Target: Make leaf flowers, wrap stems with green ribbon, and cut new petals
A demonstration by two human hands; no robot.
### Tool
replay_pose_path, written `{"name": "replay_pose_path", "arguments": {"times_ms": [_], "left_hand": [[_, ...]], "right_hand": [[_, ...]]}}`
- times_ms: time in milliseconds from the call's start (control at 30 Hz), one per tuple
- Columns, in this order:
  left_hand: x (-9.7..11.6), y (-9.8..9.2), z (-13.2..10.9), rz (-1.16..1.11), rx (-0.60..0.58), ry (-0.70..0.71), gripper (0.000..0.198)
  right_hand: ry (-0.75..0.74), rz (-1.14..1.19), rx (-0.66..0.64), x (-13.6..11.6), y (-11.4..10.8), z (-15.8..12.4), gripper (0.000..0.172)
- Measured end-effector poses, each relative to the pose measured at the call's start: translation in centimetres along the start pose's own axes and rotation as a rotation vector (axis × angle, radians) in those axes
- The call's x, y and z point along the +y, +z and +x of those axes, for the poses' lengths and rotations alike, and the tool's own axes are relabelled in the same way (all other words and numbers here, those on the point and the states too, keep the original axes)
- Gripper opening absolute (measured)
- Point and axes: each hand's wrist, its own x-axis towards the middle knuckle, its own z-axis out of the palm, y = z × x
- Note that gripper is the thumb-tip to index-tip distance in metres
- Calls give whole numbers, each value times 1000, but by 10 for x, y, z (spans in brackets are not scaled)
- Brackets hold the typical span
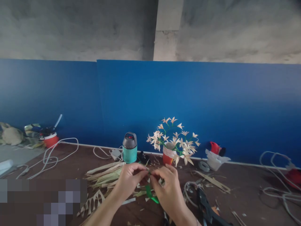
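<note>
My left hand (131, 180) and my right hand (167, 185) meet in the middle above the table, thumbs and index fingers pinched. Between the fingertips is a small green piece, mostly hidden by the fingers. Just below them, beside my right thumb, a bright green strip (152, 195) like tape shows; whether it joins the pinched piece I cannot tell. Dried husk strips (107, 174) lie in a pile to the left of my left hand. Behind my right hand, pale husk-like flowers on green stems (185, 147) stand in stacked red-and-white paper cups (168, 155).
A teal container with a grey lid (130, 150) stands behind the hands. To the right lie a black glue-gun-like tool (208, 207), a tape roll (203, 166) and a white plastic-lined container (215, 160). White cables (50, 160) and a red tub (51, 140) are at left.
</note>
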Motion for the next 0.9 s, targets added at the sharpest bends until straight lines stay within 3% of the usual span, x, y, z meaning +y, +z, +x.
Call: {"name": "replay_pose_path", "arguments": {"times_ms": [100, 167, 233, 333, 400, 467, 533, 667, 767, 900], "left_hand": [[5, -1, -4, -86, -55, -29, 21], [10, -1, -7, -165, -138, -105, 27], [14, -1, -10, -223, -207, -144, 30], [21, 0, -13, -214, -250, -117, 29], [24, 0, -14, -145, -211, -102, 28], [25, 2, -14, -62, -122, -91, 28], [23, 4, -13, -8, -34, -81, 29], [15, 12, -10, -23, 55, -111, 33], [14, 16, -10, -40, 82, -130, 34], [16, 16, -9, -33, 87, -108, 32]], "right_hand": [[402, 497, -276, -3, -8, 4, 18], [583, 835, -400, -3, -10, 4, 25], [665, 1043, -464, -1, -9, 4, 27], [666, 1151, -550, 3, -7, 4, 26], [637, 1088, -563, 4, -6, 5, 25], [565, 856, -503, 2, -6, 5, 20], [390, 497, -362, -2, -6, 3, 11], [-66, -119, 30, -7, 2, -7, 12], [-212, -255, 154, -6, 9, -13, 12], [-257, -267, 167, 0, 14, -14, 12]]}}
